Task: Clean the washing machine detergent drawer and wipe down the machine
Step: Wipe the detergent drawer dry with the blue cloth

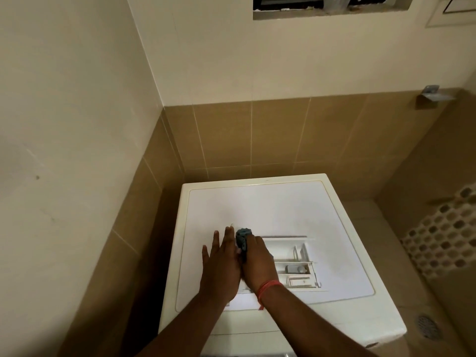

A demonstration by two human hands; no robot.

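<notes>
The white washing machine (270, 207) stands in a tiled corner, seen from above. The white detergent drawer (296, 264), taken out, lies on the machine's top at the near right, its compartments facing up. My right hand (257, 264) grips a bunched blue-grey cloth (242, 239) at the drawer's left end. A red thread band circles that wrist. Beside it, my left hand (221, 264) lies flat with straight fingers on the machine top, touching the drawer's left side and the right hand.
Brown tiled walls close in behind and to the left of the machine. To the right the floor is lower, with a patterned mat (443, 235) and a round floor drain (427, 327). A metal wall bracket (430, 95) sticks out at upper right.
</notes>
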